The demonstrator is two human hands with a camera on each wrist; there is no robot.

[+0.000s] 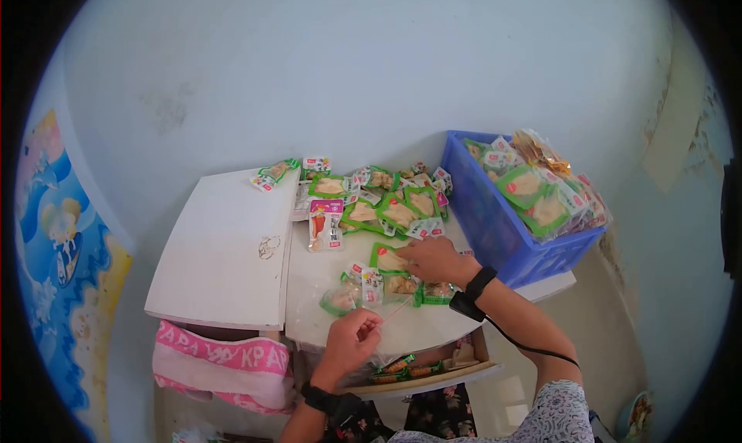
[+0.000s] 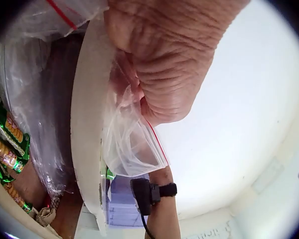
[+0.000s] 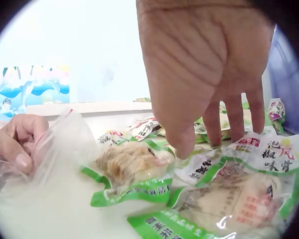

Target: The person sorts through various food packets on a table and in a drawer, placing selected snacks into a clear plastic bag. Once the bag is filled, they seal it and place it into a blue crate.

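Note:
My left hand (image 1: 352, 344) pinches a clear plastic bag with a red zip line (image 2: 134, 144) over the table's front edge; in the right wrist view this hand (image 3: 21, 144) has its fingers curled on the bag. My right hand (image 1: 439, 261) reaches down to a green-edged food packet (image 1: 389, 258), its fingers extended with the thumb apart. Beneath that hand (image 3: 204, 64), in the right wrist view, lie a packet of brownish food (image 3: 134, 167) and a larger green-edged packet (image 3: 239, 199). Whether the fingertips touch a packet I cannot tell.
More packets (image 1: 398, 211) are heaped at the back of the white table (image 1: 309, 319). A blue crate (image 1: 495, 227) full of packets stands at the right. Below the front edge, an open drawer (image 1: 456, 378) holds green-wrapped snacks. A pink-and-white cloth (image 1: 224, 366) hangs at the left.

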